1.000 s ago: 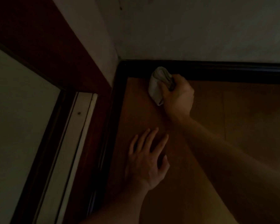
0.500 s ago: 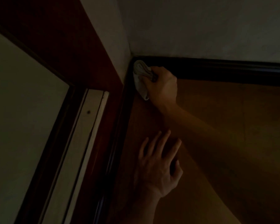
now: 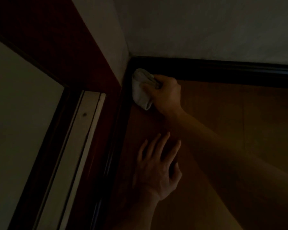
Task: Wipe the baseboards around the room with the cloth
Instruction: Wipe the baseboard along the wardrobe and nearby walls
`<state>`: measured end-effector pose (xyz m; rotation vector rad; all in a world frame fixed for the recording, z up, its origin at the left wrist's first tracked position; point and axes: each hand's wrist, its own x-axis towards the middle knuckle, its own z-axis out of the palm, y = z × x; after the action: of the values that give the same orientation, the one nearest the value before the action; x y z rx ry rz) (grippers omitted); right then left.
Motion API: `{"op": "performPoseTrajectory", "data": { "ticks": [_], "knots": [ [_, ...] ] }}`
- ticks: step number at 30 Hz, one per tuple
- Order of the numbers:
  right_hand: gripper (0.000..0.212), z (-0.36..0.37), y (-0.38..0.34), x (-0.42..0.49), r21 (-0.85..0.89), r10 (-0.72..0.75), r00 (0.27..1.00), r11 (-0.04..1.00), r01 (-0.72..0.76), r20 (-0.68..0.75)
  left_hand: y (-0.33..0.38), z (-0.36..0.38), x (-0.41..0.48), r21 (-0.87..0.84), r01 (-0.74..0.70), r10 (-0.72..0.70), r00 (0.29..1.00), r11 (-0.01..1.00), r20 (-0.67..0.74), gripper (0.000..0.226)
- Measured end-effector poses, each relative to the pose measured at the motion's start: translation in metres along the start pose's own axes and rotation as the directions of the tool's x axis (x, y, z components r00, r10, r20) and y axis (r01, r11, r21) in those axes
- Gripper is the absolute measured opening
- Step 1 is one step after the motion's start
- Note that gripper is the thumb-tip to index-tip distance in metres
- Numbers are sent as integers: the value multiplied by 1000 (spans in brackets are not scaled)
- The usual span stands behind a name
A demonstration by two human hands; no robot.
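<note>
The scene is dim. A dark baseboard (image 3: 223, 72) runs along the foot of the pale far wall and turns at the corner down the left side (image 3: 123, 113). My right hand (image 3: 167, 93) grips a bunched pale cloth (image 3: 140, 90) and holds it against the baseboard right in the corner. My left hand (image 3: 158, 168) lies flat on the wooden floor nearer to me, fingers spread, holding nothing.
The wooden floor (image 3: 239, 130) stretches right of my arms. On the left stands a dark red door frame (image 3: 65, 52) with a pale threshold strip (image 3: 76, 155) and a light panel (image 3: 15, 113) beyond it.
My right hand slid the cloth leftwards along the far baseboard into the corner. My left hand stayed flat on the floor. The view shifted a little.
</note>
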<state>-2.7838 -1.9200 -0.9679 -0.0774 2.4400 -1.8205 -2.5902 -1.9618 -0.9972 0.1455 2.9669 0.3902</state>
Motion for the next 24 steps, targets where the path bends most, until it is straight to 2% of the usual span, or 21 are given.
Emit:
{"op": "performPoseTrajectory", "data": {
  "ticks": [3,7,9,12,14,16,18,20,21,24],
  "knots": [
    [22,10,-4,2,1,15,998,1000,-15,-69,-1,0,-1,-12,-7,6,999,1000,-32,48],
    [24,6,0,-11,-24,-40,995,999,42,95,0,0,-1,-12,-3,3,1000,1000,-29,54],
    [22,1,0,-7,-50,-61,991,996,68,120,0,-1,-1,-14,3,-3,1000,1000,-17,59],
    [19,4,-7,7,-101,-47,999,994,44,-26,1,-2,-1,-7,7,-7,1000,1000,-15,56],
    [20,12,-9,8,-110,-28,997,994,20,-72,1,-2,-1,-5,6,-6,1000,1000,-21,52],
    [19,13,-5,1,-78,-19,1000,997,17,-19,0,-1,-1,1,1,-1,1000,1000,-20,51],
    [22,7,0,-7,-41,-28,994,999,32,104,0,-1,-1,7,1,0,1000,1000,-23,54],
    [27,-1,3,-9,-67,-75,982,994,88,174,1,-2,-1,10,4,-4,1000,1000,-5,60],
    [27,-5,3,-6,-89,-91,985,990,105,150,2,-2,-1,10,6,-6,1000,1000,4,62],
    [17,-8,-3,8,-137,-73,994,989,61,-86,1,-2,-1,6,10,-10,1000,1000,18,64]
  ]
}}
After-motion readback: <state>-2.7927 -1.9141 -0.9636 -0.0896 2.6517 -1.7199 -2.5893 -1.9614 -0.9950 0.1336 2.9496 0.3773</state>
